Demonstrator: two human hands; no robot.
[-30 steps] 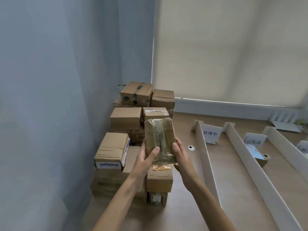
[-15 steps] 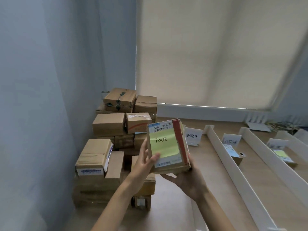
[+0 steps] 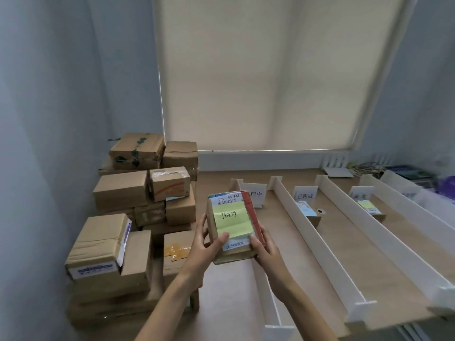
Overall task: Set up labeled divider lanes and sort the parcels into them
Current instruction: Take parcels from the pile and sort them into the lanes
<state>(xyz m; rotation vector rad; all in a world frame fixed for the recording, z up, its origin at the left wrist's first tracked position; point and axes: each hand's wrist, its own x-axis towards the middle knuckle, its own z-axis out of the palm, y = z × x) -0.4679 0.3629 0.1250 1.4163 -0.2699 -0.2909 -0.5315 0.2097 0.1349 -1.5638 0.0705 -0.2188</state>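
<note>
A small cardboard parcel [image 3: 236, 253] is held in both grips above the worktop [image 3: 278, 232], just in front of the leftmost lane.

The left grip [image 3: 205, 247] is clasped round the parcel's left edge, thumb on its face; the right grip [image 3: 267, 251] is curled round its right edge; a matte yellow-green sticky note [image 3: 232, 219] with handwriting is stuck over a printed white label [image 3: 229, 199], and a red strip [image 3: 251, 212] runs along one side; the view of the nearest lane card [image 3: 256, 194] is partly blocked by the parcel; thin, flat white dividers [image 3: 307, 232] are stood on edge in parallel; a taped brown box stack [image 3: 123, 193] is piled at the left wall; a pale roller blind [image 3: 270, 82] is drawn behind.
</note>
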